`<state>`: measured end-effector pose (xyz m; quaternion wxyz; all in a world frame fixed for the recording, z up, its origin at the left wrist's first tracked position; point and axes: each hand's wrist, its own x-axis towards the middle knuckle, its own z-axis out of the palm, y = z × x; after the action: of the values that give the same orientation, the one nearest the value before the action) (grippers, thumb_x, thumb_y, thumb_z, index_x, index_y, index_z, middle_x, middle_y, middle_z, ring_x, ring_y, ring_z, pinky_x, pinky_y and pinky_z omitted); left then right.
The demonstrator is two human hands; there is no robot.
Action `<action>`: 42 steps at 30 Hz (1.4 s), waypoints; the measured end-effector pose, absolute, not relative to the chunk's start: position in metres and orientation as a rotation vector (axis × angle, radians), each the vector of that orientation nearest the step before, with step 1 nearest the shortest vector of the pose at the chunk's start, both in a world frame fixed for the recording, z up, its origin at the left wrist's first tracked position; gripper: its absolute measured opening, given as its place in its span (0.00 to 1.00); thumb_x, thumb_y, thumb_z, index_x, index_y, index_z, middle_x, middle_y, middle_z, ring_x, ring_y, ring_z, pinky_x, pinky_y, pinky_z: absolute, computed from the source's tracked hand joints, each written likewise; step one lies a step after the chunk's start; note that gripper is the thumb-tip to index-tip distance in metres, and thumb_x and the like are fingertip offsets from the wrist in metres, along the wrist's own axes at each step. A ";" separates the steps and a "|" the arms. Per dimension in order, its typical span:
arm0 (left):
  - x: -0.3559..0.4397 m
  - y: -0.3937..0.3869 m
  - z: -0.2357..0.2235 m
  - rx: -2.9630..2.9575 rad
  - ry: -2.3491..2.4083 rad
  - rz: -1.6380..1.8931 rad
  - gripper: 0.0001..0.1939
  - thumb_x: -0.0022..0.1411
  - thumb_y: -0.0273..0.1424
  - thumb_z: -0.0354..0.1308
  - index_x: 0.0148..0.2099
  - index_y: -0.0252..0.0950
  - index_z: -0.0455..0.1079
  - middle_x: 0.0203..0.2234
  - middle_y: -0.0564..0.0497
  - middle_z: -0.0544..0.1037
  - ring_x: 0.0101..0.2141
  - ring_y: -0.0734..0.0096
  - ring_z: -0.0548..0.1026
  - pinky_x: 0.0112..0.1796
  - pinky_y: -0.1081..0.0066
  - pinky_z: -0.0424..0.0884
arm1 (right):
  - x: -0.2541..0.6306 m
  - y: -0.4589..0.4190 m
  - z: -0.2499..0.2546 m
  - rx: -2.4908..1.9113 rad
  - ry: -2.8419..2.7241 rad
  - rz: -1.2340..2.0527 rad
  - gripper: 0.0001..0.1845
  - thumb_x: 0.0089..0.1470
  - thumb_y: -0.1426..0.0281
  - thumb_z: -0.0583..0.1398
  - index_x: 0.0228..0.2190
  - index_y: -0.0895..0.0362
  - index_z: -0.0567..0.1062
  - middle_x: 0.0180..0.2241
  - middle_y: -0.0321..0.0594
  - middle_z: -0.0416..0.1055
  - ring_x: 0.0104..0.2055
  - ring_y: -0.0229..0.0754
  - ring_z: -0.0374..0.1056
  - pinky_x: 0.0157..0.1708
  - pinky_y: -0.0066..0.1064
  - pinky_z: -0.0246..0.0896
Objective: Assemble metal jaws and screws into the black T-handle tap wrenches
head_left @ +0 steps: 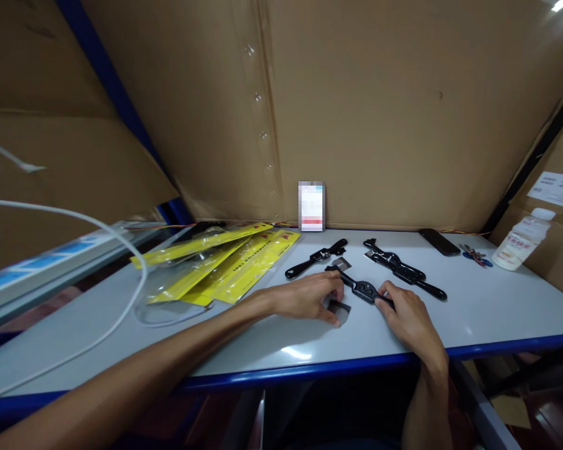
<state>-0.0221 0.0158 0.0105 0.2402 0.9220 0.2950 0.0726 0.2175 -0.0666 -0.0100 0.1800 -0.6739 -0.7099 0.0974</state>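
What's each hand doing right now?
Left hand: fingers curled at a dark plate; can't tell if it's gripped.
Right hand: closed, holding a black tool by one end.

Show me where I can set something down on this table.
Bare table: right front, between the right hand, bottle and blue edge; left front, between white cable and left forearm. Crowded: the middle, with the left hand, black tools and gray plates; and left rear, under yellow packaging.
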 end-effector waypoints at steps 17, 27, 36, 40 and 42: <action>-0.011 0.030 0.008 2.359 0.714 0.593 0.05 0.63 0.29 0.57 0.35 0.35 0.73 0.25 0.53 0.77 0.26 0.72 0.69 0.30 0.73 0.60 | 0.217 -0.068 -0.009 -1.883 -2.003 0.297 0.04 0.65 0.70 0.57 0.40 0.53 0.73 0.40 0.39 0.79 0.43 0.47 0.73 0.38 0.32 0.52; 0.041 0.059 0.004 2.385 0.596 0.596 0.05 0.62 0.24 0.57 0.34 0.34 0.74 0.26 0.53 0.76 0.27 0.73 0.69 0.31 0.74 0.62 | 0.217 -0.067 -0.009 -1.881 -2.001 0.307 0.04 0.64 0.70 0.57 0.40 0.52 0.73 0.41 0.39 0.79 0.44 0.47 0.74 0.37 0.32 0.51; 0.017 0.049 0.003 2.099 0.928 0.772 0.03 0.57 0.27 0.61 0.31 0.34 0.71 0.22 0.57 0.69 0.24 0.75 0.64 0.27 0.74 0.57 | 0.216 -0.067 -0.010 -1.906 -1.997 0.298 0.04 0.65 0.70 0.58 0.40 0.53 0.73 0.39 0.39 0.79 0.43 0.47 0.73 0.36 0.32 0.50; 0.002 0.030 0.003 1.493 0.840 0.794 0.10 0.54 0.31 0.66 0.34 0.35 0.67 0.23 0.56 0.72 0.23 0.76 0.70 0.28 0.74 0.64 | 0.216 -0.068 -0.013 -1.892 -1.992 0.268 0.04 0.65 0.71 0.57 0.40 0.53 0.73 0.40 0.41 0.79 0.43 0.48 0.73 0.36 0.33 0.51; -0.001 0.022 0.003 1.266 0.791 0.795 0.16 0.50 0.31 0.71 0.36 0.35 0.67 0.25 0.54 0.75 0.27 0.73 0.76 0.31 0.74 0.68 | 0.216 -0.067 -0.016 -1.868 -1.974 0.261 0.05 0.65 0.72 0.56 0.40 0.54 0.73 0.40 0.42 0.79 0.42 0.48 0.73 0.37 0.33 0.52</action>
<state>-0.0006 0.0224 0.0025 0.6633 0.5602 0.3501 0.3516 0.2158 -0.0675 -0.0163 0.2041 -0.6697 -0.7078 0.0937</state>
